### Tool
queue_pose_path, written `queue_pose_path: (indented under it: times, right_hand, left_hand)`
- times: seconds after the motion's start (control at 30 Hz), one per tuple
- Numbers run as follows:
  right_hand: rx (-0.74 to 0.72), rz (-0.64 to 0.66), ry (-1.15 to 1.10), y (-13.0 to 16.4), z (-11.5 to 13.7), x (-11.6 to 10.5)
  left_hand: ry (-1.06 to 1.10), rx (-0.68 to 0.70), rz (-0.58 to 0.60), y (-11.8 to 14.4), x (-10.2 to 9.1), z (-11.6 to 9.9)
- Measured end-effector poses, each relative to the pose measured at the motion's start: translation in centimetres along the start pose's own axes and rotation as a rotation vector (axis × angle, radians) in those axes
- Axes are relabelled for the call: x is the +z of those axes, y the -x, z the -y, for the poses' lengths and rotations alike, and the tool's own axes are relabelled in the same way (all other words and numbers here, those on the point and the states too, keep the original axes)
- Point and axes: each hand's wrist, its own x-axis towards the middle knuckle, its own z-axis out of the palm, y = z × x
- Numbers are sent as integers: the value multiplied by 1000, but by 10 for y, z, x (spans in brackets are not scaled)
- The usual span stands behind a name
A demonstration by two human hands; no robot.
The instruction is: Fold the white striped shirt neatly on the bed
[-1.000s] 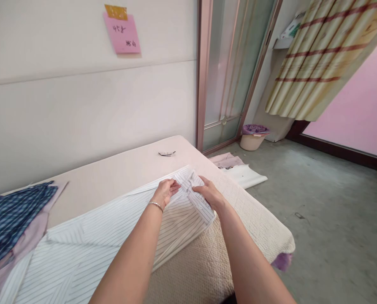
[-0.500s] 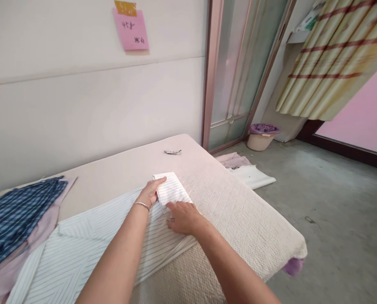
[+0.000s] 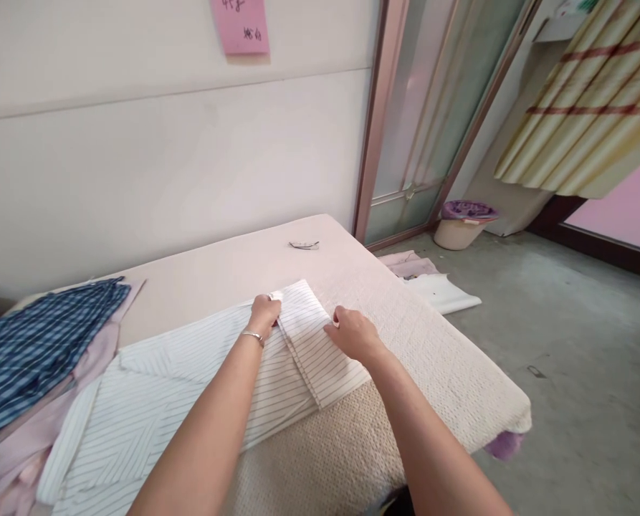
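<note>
A white cloth with thin dark stripes lies along the bed, its right end folded over into a flat, wide flap. My left hand is closed around the far left corner of this flap, with a bit of white fabric poking out above the fist. At the flap's right edge, my right hand has curled fingers, with thumb and fingertips pinching the fabric there. Lower down, the flap's open edge lies flat on the layer beneath.
A blue plaid cloth and a pale pink cloth lie to the left. Eyeglasses rest near the far corner of the bed. Beyond the bed are a lined bin and white material on the floor.
The folded end, bunched narrow before, now lies spread out wide and flat. My right hand has moved right and up to the flap's edge; my left hand now closes on its far corner.
</note>
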Motion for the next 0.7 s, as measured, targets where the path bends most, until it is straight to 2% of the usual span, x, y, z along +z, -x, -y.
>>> queue_pose_path:
  times: [0.1, 0.17, 0.2, 0.23, 0.3, 0.37, 0.4, 0.57, 0.7]
  right_hand:
    - [1, 38, 13, -4, 0, 6]
    - [2, 36, 19, -5, 0, 8]
    - [1, 32, 20, -5, -1, 8]
    - [1, 24, 21, -5, -1, 7]
    - [4, 5, 21, -7, -2, 7]
    - [8, -8, 21, -8, -3, 7]
    - [6, -9, 21, -8, -3, 7]
    - [-42, 23, 27, -8, -5, 9]
    - [-46, 46, 52, -6, -4, 9]
  left_hand:
    - [-148, 65, -59, 11, -11, -7]
    - [-237, 157, -113, 23, -18, -10]
    - [-293, 224, -102, 31, -21, -10]
    - [-351, 293, -54, 38, -23, -9]
    - [-444, 402, 116, 53, -25, -4]
    - [-469, 431, 268, 64, -25, 1]
    - [-468, 433, 309, 68, -25, 3]
    - [-498, 450, 380, 73, -23, 1]
    - [-555, 454, 295, 74, -20, 0]
